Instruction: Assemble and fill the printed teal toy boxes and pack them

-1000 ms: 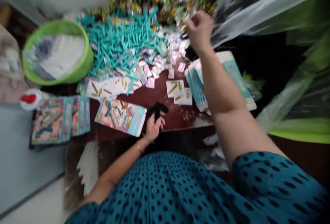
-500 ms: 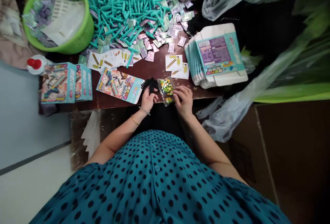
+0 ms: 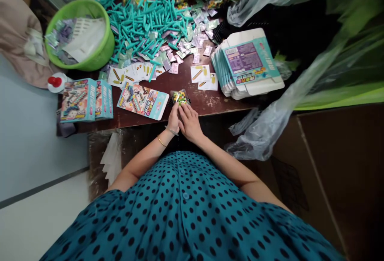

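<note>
A clear bag of small green, yellow and orange pieces [image 3: 180, 96] is at the table's front edge, between my two hands. My left hand [image 3: 173, 119] is closed around a black studded piece [image 3: 170, 103], which shows only as a dark sliver under the bag. My right hand [image 3: 191, 122] grips the near side of the bag, its fingers close together over it and its thumb side against my left hand. Left of them lies a flat printed box [image 3: 143, 101] with a blue end.
Stacked printed boxes [image 3: 78, 100] and a green basket [image 3: 109, 47] stand at left. Teal sticks [image 3: 147, 17] and small sachets [image 3: 174, 68] are heaped behind. Instruction sheets [image 3: 200, 73] lie centre right, beside a row of flattened boxes [image 3: 244, 61]. Clear plastic [image 3: 258, 137] hangs at right.
My right hand has moved left with the bag, bringing it over the black studded piece in my left hand. My hands now touch. The whole view has shifted slightly.
</note>
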The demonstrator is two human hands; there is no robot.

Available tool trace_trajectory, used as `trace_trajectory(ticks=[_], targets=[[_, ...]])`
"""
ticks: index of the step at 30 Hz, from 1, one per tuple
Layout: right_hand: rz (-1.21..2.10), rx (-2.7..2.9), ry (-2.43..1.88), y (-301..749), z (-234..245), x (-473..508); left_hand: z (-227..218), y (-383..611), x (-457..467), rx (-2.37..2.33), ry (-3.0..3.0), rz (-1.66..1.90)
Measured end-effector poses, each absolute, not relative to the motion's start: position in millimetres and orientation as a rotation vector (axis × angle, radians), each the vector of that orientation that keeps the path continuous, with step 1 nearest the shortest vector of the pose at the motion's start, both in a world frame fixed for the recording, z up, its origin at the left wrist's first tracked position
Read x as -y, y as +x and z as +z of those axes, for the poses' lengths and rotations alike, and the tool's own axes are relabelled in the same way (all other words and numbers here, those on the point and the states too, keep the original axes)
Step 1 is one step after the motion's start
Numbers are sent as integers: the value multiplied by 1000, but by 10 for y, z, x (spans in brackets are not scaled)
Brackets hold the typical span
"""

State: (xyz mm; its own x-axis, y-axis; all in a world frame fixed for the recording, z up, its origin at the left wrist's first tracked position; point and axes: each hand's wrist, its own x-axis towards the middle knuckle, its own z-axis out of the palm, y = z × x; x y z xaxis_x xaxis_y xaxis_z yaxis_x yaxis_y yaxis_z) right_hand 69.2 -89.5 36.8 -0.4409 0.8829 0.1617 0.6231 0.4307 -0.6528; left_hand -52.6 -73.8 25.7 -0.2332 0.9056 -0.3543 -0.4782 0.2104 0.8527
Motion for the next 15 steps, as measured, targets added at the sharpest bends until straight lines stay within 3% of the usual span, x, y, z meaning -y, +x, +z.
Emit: trace_trajectory(ticks=[3, 6, 11, 15], targets=[[833, 2170, -1156, 672, 386, 934, 326, -504, 721, -1139, 286, 1385], [1003, 1677, -1211, 821, 388, 877, 381, -413, 695, -1077, 226, 1412], [1483, 1004, -1148, 858, 344, 837, 369, -84, 756, -1057, 425, 1437], [1613, 806, -1109, 918, 300, 861, 342, -96, 982, -1110, 823, 1272]])
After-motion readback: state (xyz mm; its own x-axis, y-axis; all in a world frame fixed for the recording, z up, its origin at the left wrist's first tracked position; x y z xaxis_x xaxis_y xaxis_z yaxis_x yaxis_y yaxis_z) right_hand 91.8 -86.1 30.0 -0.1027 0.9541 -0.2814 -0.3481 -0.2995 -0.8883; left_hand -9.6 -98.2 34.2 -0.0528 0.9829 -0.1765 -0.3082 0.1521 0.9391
